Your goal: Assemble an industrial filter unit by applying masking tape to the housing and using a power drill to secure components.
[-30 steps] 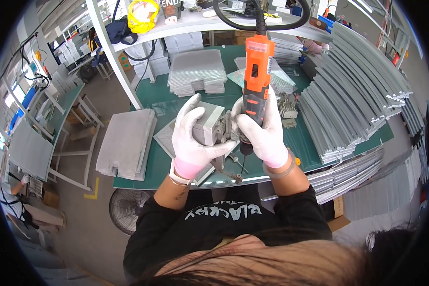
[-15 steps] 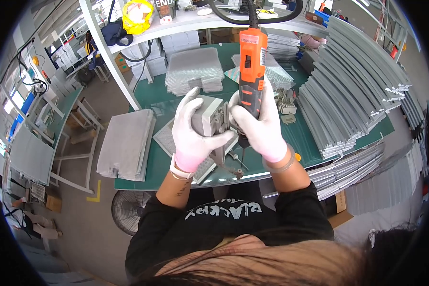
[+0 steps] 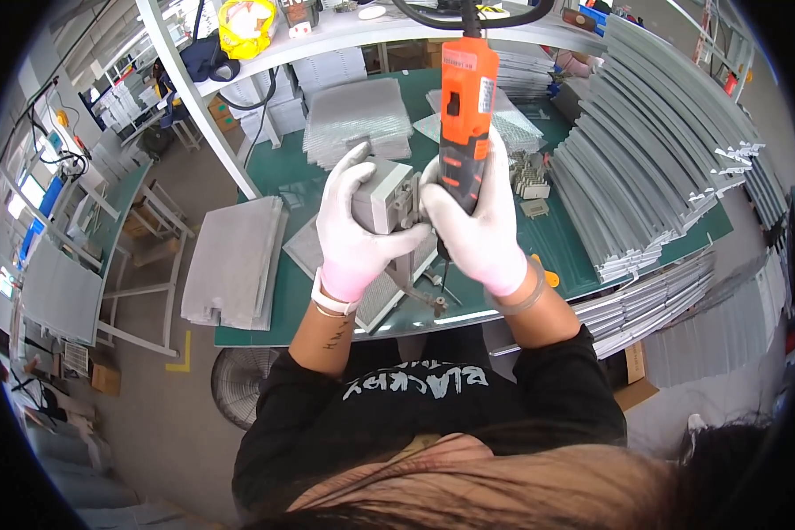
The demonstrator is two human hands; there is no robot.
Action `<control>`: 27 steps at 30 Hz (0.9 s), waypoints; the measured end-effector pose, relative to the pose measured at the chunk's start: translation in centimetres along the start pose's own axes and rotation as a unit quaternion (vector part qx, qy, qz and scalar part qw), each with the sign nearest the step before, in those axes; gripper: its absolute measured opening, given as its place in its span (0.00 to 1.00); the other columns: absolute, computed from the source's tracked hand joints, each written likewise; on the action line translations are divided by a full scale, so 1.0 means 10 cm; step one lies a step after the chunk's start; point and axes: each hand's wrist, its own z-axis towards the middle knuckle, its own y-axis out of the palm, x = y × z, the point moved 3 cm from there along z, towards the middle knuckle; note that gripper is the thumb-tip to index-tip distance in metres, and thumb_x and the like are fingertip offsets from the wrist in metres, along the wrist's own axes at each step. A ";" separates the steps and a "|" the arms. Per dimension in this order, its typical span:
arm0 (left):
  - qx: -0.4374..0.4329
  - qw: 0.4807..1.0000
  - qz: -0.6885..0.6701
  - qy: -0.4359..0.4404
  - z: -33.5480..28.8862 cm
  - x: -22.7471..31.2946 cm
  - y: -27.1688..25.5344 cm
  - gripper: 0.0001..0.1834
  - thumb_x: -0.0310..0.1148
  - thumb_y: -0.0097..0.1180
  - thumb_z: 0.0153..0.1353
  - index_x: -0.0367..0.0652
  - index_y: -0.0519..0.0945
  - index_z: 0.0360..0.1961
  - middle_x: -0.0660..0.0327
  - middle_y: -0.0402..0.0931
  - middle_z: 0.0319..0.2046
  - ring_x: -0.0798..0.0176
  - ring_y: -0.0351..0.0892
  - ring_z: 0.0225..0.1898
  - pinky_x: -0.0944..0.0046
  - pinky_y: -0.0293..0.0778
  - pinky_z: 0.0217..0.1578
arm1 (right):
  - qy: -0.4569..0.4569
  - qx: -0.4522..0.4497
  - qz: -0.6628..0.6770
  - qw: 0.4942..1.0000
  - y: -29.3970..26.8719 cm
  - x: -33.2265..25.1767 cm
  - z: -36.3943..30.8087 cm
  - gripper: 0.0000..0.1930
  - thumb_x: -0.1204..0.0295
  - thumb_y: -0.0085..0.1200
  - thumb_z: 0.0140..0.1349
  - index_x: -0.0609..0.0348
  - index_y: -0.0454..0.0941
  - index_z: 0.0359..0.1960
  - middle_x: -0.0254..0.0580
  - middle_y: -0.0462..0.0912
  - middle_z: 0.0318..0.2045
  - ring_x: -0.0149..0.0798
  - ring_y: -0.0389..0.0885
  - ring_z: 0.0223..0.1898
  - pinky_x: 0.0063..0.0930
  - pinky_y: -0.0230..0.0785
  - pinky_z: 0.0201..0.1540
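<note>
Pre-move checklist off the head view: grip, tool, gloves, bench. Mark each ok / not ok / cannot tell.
1. Right hand gripping the orange power tool: ok, wrapped around its dark lower end.
2. Left hand holding the grey block: ok, fingers and thumb spread about it.
3. White gloves on both hands: ok.
4. Tool switch position: cannot tell, too small to read.
5. Tool tip seated on a fastener: cannot tell, the right hand hides the working end.
6. Bench surface below the hands free of items: not ok, a grey panel lies there.
</note>
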 end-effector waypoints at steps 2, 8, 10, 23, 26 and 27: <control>-0.005 1.000 -0.010 0.017 0.00 0.04 -0.04 0.48 0.41 0.82 0.27 0.42 0.70 0.54 0.43 0.70 0.60 0.43 0.75 0.59 0.51 0.72 0.59 | -0.044 0.011 -0.061 0.997 -0.01 -0.04 -0.02 0.38 0.85 0.51 0.59 0.59 0.50 0.71 0.37 0.76 0.37 0.25 0.76 0.35 0.22 0.73 0.38; -0.023 0.999 -0.044 0.011 -0.08 -0.01 0.02 0.55 0.45 0.84 0.27 0.42 0.67 0.59 0.43 0.66 0.63 0.42 0.70 0.62 0.49 0.68 0.62 | 0.038 -0.034 0.089 0.995 -0.09 -0.15 0.11 0.38 0.85 0.52 0.60 0.58 0.50 0.72 0.37 0.76 0.36 0.26 0.76 0.33 0.23 0.73 0.36; -0.024 0.998 -0.058 0.007 -0.09 0.02 0.01 0.58 0.46 0.84 0.26 0.42 0.66 0.61 0.43 0.64 0.65 0.42 0.68 0.64 0.48 0.67 0.63 | 0.035 -0.028 0.100 0.994 -0.11 -0.19 0.14 0.38 0.84 0.52 0.60 0.58 0.50 0.72 0.36 0.76 0.35 0.25 0.76 0.32 0.22 0.73 0.35; -0.080 0.989 0.065 0.102 -0.01 0.27 -0.11 0.52 0.41 0.82 0.32 0.51 0.70 0.62 0.27 0.35 0.72 0.25 0.44 0.73 0.40 0.55 0.68 | 0.024 -0.001 0.083 0.996 -0.13 -0.22 0.17 0.35 0.82 0.54 0.62 0.59 0.54 0.71 0.35 0.77 0.35 0.23 0.75 0.31 0.19 0.72 0.35; -0.062 0.990 0.080 0.096 -0.01 0.29 -0.13 0.50 0.41 0.82 0.32 0.49 0.71 0.60 0.28 0.37 0.71 0.26 0.45 0.72 0.40 0.56 0.68 | 0.028 -0.002 0.070 0.997 -0.11 -0.19 0.19 0.36 0.81 0.56 0.61 0.59 0.55 0.70 0.34 0.77 0.37 0.22 0.75 0.33 0.19 0.72 0.37; -0.046 0.991 0.083 0.094 0.00 0.30 -0.14 0.50 0.41 0.82 0.31 0.48 0.71 0.60 0.29 0.40 0.71 0.26 0.48 0.71 0.41 0.57 0.68 | 0.033 0.003 0.060 0.998 -0.10 -0.18 0.20 0.36 0.80 0.57 0.60 0.59 0.55 0.70 0.34 0.76 0.38 0.22 0.75 0.33 0.19 0.72 0.38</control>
